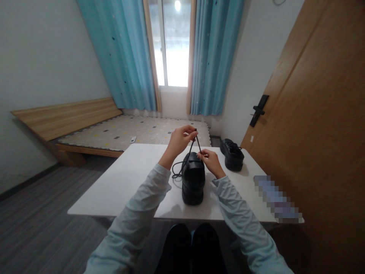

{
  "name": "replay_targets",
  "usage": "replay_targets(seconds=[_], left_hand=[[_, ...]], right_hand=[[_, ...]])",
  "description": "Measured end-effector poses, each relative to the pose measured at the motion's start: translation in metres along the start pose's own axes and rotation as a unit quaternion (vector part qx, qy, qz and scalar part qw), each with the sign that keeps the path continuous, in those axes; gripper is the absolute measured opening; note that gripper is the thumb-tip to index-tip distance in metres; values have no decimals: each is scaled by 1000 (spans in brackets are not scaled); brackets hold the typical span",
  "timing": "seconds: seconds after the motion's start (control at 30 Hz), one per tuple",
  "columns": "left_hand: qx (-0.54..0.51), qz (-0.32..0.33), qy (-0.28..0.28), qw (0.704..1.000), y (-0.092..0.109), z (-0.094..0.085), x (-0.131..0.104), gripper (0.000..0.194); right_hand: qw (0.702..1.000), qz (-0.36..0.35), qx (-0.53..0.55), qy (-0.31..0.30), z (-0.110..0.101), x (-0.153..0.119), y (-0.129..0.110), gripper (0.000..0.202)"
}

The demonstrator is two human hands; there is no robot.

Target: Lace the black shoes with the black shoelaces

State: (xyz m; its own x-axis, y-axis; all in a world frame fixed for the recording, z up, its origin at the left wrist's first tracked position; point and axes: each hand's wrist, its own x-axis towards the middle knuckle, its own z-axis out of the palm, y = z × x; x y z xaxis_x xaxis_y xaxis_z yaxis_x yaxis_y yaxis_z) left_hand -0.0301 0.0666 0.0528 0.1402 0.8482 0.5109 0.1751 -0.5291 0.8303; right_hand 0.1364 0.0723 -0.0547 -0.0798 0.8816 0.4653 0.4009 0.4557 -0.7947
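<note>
Nearest are the two dark knees (176, 247) of the person, below the front edge of the white table (114, 190). Both arms reach forward over it in pale blue sleeves (145, 205). At the right front corner lies a flat object (276, 199), too blurred to be recognised. Near the middle of the table stands a black shoe (193, 184), upright, and its heel seems to face the person. The right hand (210, 160) is close beside the top of this shoe, its fingers narrow, pinching the black lace (199, 143). The left hand (182, 136) is higher, above the shoe, and it also pinches the lace between thumb and fingers. One loop of the lace hangs at the left side of the shoe. Farther to the right, the other shoe (232, 156) stands near the table's far corner. Behind the table is a bed (154, 131), then blue curtains (128, 57) and a bright window (176, 49).
</note>
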Motion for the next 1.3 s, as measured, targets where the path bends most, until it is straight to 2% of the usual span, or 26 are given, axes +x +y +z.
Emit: replay_targets(seconds=[0.07, 0.17, 0.27, 0.5, 0.73, 0.97, 1.07, 1.13, 1.23, 1.3], left_hand=[[11, 3, 3, 1000, 1, 0, 3, 18], [-1, 0, 13, 1000, 1, 1, 6, 18], [-29, 0, 30, 999, 1, -1, 10, 18], [-105, 20, 58, 993, 14, -8, 22, 21], [-90, 75, 146, 982, 40, -37, 35, 24], [-43, 105, 181, 977, 75, -66, 42, 15], [-31, 118, 186, 975, 82, -69, 44, 11], [-5, 122, 181, 976, 82, -68, 47, 11], [24, 131, 173, 976, 80, -61, 54, 13], [11, 134, 159, 978, 80, -54, 59, 12]], right_hand=[[998, 14, -63, 8, -2, 1, 5, 26], [992, 25, -120, -27, -6, 2, 8, 29], [991, 36, -111, -62, -8, 3, 10, 28], [993, 71, -81, -41, -6, 3, 14, 30], [989, 92, -104, -47, -5, 1, 14, 28], [985, 101, -129, -46, -5, 0, 15, 29], [988, 85, -124, -35, -4, 0, 18, 29], [992, 44, -115, -15, -4, 0, 18, 28], [996, -26, -87, 13, -2, 1, 17, 29], [998, -35, -55, 23, -1, 1, 17, 31]])
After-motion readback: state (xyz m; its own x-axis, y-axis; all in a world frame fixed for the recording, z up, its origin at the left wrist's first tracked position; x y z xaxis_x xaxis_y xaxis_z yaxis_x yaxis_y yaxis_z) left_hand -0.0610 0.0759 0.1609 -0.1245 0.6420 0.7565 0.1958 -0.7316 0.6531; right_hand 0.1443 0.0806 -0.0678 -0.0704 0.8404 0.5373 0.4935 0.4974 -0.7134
